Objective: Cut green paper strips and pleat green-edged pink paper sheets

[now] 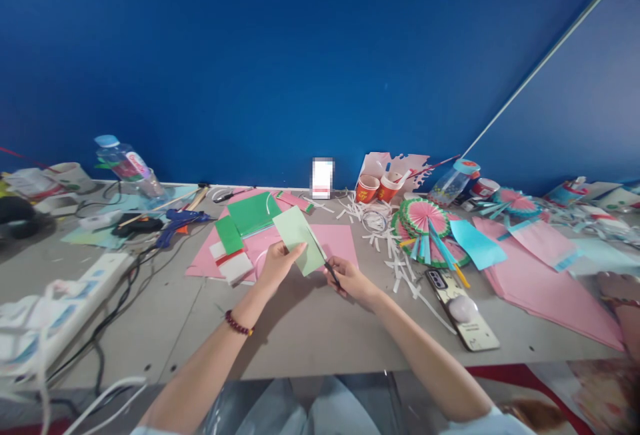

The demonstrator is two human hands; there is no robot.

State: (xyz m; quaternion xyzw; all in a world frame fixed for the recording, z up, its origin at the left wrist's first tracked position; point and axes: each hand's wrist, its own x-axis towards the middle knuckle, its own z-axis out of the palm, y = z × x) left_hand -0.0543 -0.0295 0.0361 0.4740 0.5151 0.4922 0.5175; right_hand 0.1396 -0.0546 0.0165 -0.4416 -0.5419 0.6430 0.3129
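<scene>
Over the flat grey table [300,348] and smooth pink paper [343,238], an oblong pale-green card [294,225] is pinched between the left hand's [279,263] thumb and fingers. The right hand [349,279] curls closed around slim, dark-handled scissors [329,266], blades at the card's edge.

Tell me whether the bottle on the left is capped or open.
Capped: a blue cap covers the top of the clear bottle.

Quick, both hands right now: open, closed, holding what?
Left hand: closed, holding the light green paper, thumb on top.
Right hand: closed, holding the scissors by the handles.
</scene>
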